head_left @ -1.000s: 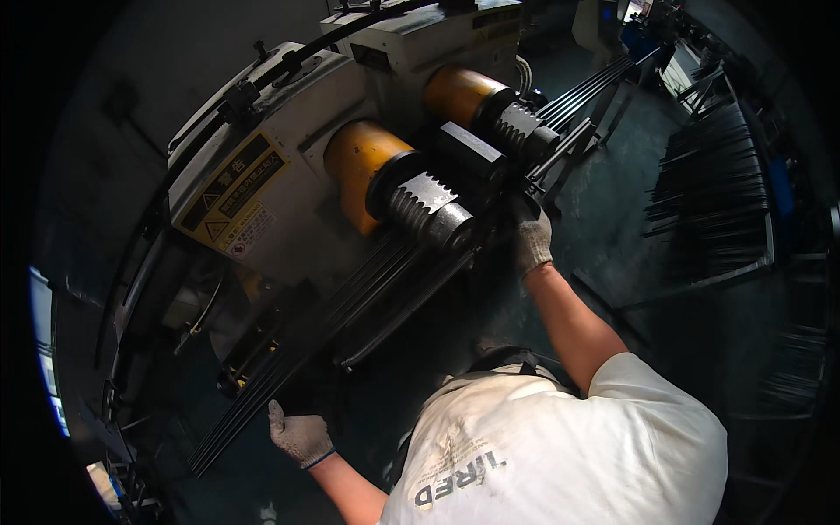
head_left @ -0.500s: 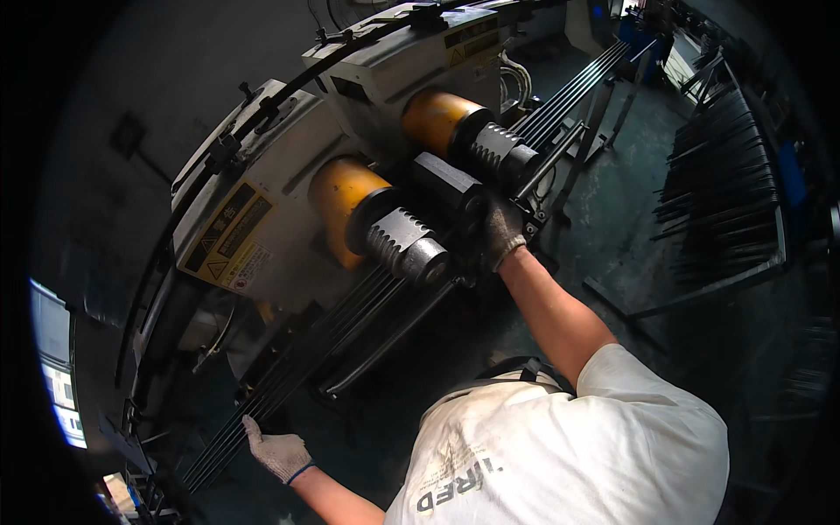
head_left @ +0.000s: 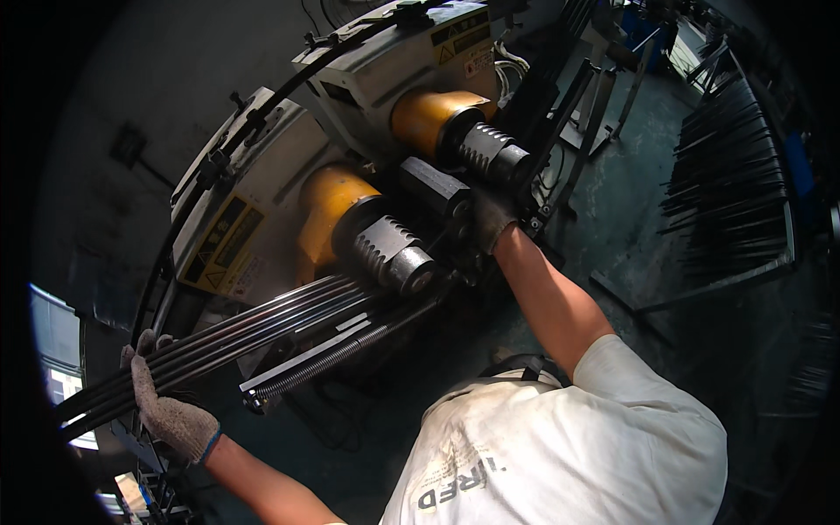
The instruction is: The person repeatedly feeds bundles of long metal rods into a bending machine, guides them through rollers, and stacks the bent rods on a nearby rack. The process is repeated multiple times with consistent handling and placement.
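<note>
Fingers (head_left: 144,350) of gloved left hand (head_left: 171,411) curled over near ends of steel rods (head_left: 262,328), wrapped around bundle rather than spread. Fingers of gloved right hand (head_left: 492,219) mostly hidden against machine; cannot tell whether spread or closed.

Largest: pale grey rolling machine (head_left: 262,188), filling upper middle of view, tilted, with yellow warning label on its face. Projecting from machine front: two yellow housings, nearer one (head_left: 328,201) and farther one (head_left: 424,118), each ending in a ribbed steel roller, nearer roller (head_left: 394,254) and farther roller (head_left: 490,149). Dark block (head_left: 435,188) between the rollers, just beside right hand.

Below nearer roller: rods lying side by side, long axis running from lower left to upper right, far ends pointing toward gap under the rollers, near ends at left hand, well away from machine face. Just beneath rods, parallel to them: threaded bar (head_left: 341,354) on a flat rail.

Right of machine, well apart: rack of dark rods (head_left: 726,166) over green floor (head_left: 630,227).

Lower middle, nearest camera: shoulders in white shirt (head_left: 569,446), both bare forearms reaching up toward machine.
</note>
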A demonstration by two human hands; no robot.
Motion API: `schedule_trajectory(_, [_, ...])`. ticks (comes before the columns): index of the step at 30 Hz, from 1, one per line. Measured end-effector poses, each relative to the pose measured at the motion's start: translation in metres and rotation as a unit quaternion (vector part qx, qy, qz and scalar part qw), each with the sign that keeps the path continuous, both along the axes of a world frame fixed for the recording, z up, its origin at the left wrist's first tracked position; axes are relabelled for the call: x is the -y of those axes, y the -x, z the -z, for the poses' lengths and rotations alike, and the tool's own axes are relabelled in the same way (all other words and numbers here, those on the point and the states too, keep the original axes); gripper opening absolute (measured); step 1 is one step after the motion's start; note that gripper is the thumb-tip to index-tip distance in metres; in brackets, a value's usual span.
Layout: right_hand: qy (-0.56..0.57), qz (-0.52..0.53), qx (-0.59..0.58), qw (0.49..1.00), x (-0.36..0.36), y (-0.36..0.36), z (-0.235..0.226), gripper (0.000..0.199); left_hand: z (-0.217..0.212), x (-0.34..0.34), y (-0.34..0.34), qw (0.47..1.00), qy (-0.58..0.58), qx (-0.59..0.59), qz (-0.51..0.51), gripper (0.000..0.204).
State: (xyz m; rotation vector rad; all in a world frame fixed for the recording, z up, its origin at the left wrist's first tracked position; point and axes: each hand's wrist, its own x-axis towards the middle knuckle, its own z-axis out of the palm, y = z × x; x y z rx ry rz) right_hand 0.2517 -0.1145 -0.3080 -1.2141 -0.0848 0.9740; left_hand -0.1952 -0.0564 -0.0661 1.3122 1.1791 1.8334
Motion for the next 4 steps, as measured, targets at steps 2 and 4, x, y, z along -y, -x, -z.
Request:
schedule_trajectory(2, [0.018, -0.031, 0.051, 0.998, 0.001, -0.01, 0.008, 0.042, -0.012, 0.0, -0.026, 0.999, -0.009, -0.024, 0.044, 0.047])
schedule_trajectory(4, [0.007, -0.043, 0.094, 0.995, 0.001, -0.016, 0.02, 0.043, -0.026, -0.003, -0.046, 0.996, -0.039, -0.035, 0.075, 0.047])
